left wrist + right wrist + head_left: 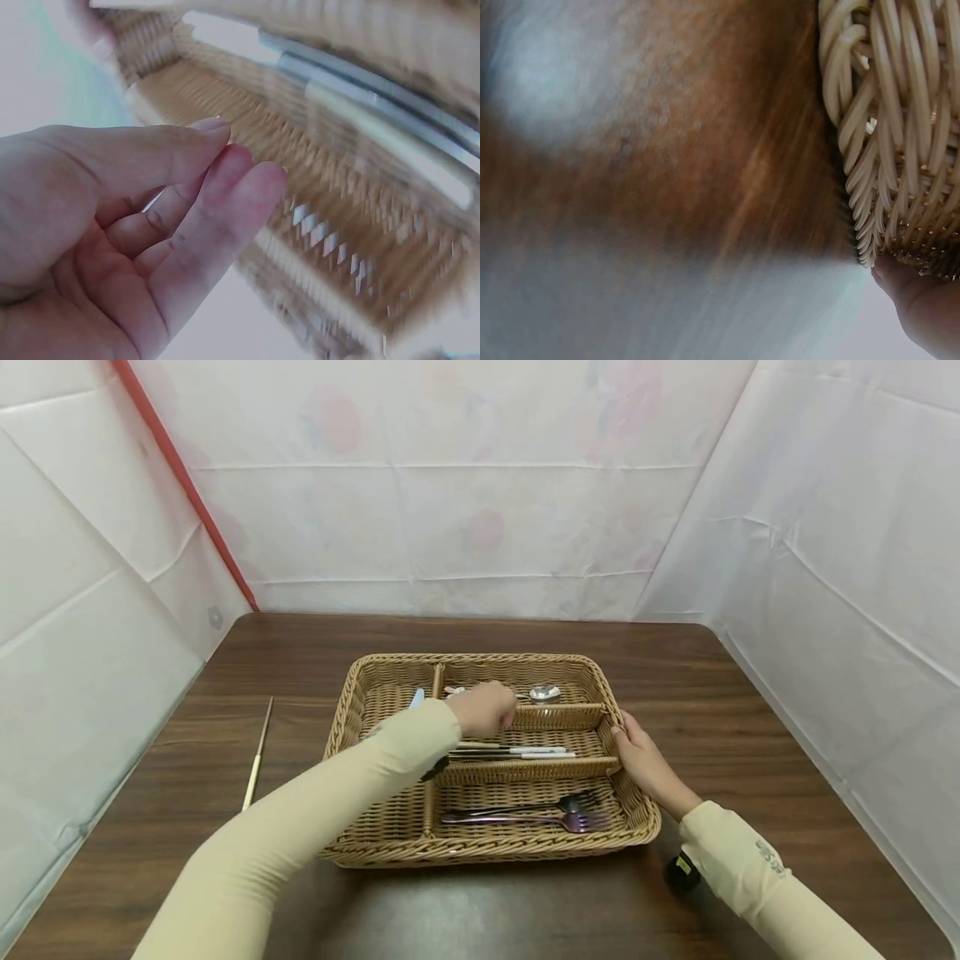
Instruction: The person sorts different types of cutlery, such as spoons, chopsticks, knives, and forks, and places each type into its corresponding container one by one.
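A wicker cutlery basket with several compartments stands on the table. Above its middle compartment is my left hand, thumb tip near the index and middle fingertips; no object shows between them in the left wrist view. Just below that hand lie chopsticks, dark with white ends, and a gold-coloured one. My right hand grips the basket's right rim. In the back compartment lies a spoon; the front one holds a purple fork and a black fork.
On the table, left of the basket, lies a gold chopstick-like stick. A light blue piece shows in the left compartment, partly covered by my left sleeve. White sheeting encloses the table's back and sides.
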Demonstrator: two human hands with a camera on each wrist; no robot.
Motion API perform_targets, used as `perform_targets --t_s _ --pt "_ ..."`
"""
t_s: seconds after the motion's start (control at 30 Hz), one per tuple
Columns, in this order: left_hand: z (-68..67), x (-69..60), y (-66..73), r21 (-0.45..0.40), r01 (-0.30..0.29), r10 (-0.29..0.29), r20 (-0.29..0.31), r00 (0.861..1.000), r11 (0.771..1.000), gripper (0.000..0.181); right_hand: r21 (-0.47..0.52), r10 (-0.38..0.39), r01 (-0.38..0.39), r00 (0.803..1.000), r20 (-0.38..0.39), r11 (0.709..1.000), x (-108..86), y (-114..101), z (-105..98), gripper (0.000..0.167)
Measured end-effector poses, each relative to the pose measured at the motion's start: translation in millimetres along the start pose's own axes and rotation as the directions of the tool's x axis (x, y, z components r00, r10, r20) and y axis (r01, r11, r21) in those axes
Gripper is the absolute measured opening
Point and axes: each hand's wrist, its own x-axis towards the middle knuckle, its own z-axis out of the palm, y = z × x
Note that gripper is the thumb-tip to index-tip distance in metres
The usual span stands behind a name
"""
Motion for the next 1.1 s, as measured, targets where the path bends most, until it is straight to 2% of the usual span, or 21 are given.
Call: perform_targets --t_s 0.1,0.2,0.23,0.37,0.47,0.57,0.7,0.83,0.93,1.03,1.1 --pt "-13.8 -26.0 -16.4 -0.059 -0.008 0.001 -0.104 0.995 0.998 0.026 0.009 0.003 -0.003 1.000 0.009 1.000 0.0 1 3 0.050" --pt "-22.2 -58.4 -44.1 -0.097 -0.023 0.004 -0.193 0.981 0.995 0.019 0.023 0.014 -0.015 1.000 0.027 1.000 -2.0 2 8 0.050" --pt "-23.8 -70.1 -54.6 -0.113 -0.013 -0.011 -0.212 0.977 0.994 0.020 0.022 0.018 -0.018 0.999 0.032 1.000 -2.8 3 9 0.050" --pt "-26.9 -115.8 -96.0 -0.121 0.075 -0.105 -0.264 0.959 0.990 0.017 0.026 0.014 -0.015 1.000 0.026 1.000 -4.0 5 11 0.050" --pt "-24.4 -144.8 -125.3 -0.110 0.176 -0.200 -0.279 0.939 0.978 0.011 0.022 0.005 -0.005 1.000 0.017 1.000 -0.9 4 8 0.049" --pt "-18.0 -169.1 -149.8 -0.107 0.281 -0.299 -0.256 0.919 0.954 0.009 0.017 -0.001 0.001 1.000 0.016 1.000 2.6 1 5 0.049" --pt "-4.5 -195.1 -170.5 -0.130 0.424 -0.442 -0.189 0.877 0.896 0.013 0.013 -0.004 0.004 1.000 0.018 1.000 3.8 -2 3 0.049" --pt "10.3 -210.8 -182.0 -0.162 0.541 -0.560 -0.114 0.820 0.825 0.022 0.008 0.001 -0.001 1.000 0.012 1.000 2.0 -1 1 0.049" --pt "18.6 -217.2 -186.5 -0.169 0.601 -0.616 -0.052 0.786 0.782 0.026 0.016 0.008 -0.008 1.000 0.010 1.000 -0.5 0 0 0.049" --pt "23.8 -220.1 -188.8 -0.176 0.625 -0.635 -0.002 0.772 0.761 0.027 0.022 0.013 -0.013 1.000 0.014 1.000 -2.4 1 0 0.049" --pt "26.1 -220.4 -190.4 -0.184 0.627 -0.636 0.015 0.772 0.757 0.026 0.023 0.011 -0.012 1.000 0.019 1.000 -3.5 1 1 0.050"
